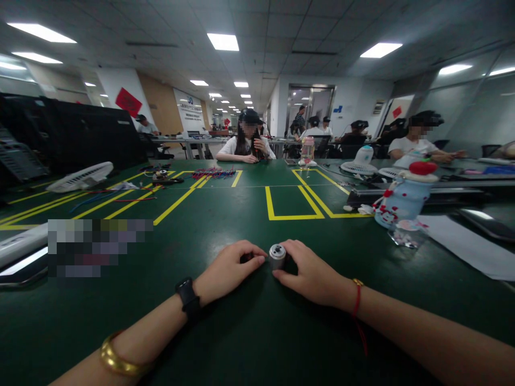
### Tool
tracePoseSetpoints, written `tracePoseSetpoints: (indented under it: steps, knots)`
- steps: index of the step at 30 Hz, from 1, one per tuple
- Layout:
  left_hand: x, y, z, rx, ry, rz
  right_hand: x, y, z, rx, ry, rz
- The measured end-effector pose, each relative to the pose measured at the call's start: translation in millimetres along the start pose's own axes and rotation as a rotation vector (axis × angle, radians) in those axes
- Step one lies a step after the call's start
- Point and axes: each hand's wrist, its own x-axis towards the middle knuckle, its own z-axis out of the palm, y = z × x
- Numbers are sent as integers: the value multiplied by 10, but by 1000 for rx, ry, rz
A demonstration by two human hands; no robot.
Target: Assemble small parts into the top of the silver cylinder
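Note:
A small silver metal cylinder [277,258], with dark openings in its round top, stands upright on the green table in front of me. My right hand [308,271] is closed around its right side, thumb at the near face and fingers behind. Just left of the cylinder is my left hand [231,268], its thumb and forefinger tips brought together. Whatever may be between those tips is too small or hidden to make out.
Yellow tape outlines [295,217] mark the green table [225,343]. To the right stand a light-blue bottle [406,195] and white paper [470,246]. Bundled wires [213,173] and a white fan [82,177] lie farther left. A person [247,142] sits across the table.

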Motion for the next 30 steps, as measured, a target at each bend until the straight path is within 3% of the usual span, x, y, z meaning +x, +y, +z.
tracePoseSetpoints:
  steps: [4, 7, 10, 16, 23, 26, 30]
  knots:
    - [11, 0, -11, -62, 2, -29, 1, 3, -2, 0, 3, -6]
    - [28, 46, -23, -121, 86, -31, 2, 6, -2, -3, 3, -5]
    - [50, 139, -22, -125, 162, 30, 7, 0, 4, -15, -1, -15]
    - [84, 282, 34, -91, 179, 115, 14, -3, 26, -40, 13, -23]
    - [85, 248, -15, -157, 249, 93, 14, 2, 21, -40, 7, -21]
    - [42, 140, -76, -141, 225, 45, 9, -8, 5, -40, 0, -13]
    - [-9, -19, -96, -30, 90, 21, 6, -14, -10, -28, -11, -5]
